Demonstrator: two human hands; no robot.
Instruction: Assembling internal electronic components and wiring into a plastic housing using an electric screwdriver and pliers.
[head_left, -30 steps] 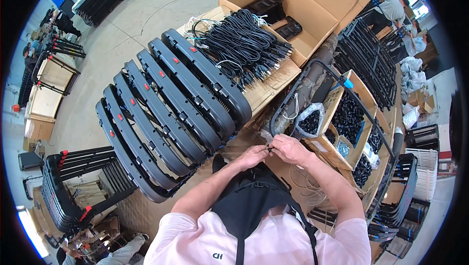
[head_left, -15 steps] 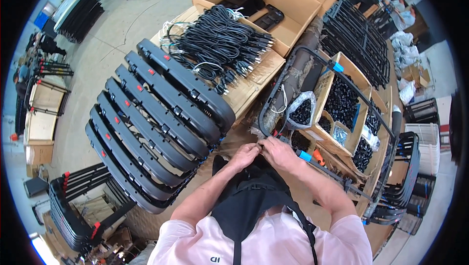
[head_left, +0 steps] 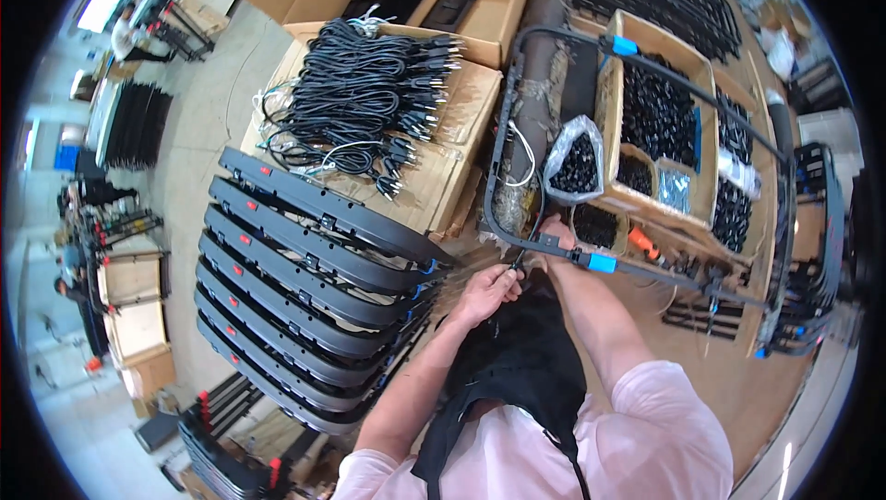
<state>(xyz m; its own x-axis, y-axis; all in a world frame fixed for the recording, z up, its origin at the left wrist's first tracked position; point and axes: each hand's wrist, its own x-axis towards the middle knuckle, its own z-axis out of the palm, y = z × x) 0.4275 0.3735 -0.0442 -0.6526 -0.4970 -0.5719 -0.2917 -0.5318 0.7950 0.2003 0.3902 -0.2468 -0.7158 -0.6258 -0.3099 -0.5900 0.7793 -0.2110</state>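
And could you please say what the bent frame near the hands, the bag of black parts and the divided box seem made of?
Bent frame: probably painted metal, satin, from its smooth dark tubing. Bag: thin translucent plastic, crinkled and shiny at the rim. Divided box: likely unfinished wood, pale, matt; possibly board.

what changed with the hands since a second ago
The right hand, earlier fingertip to fingertip with the left hand, has moved forward and to the right, partly behind the black tube frame. The left hand remains close to the apron. The view has turned. The cables still lie on the carton.
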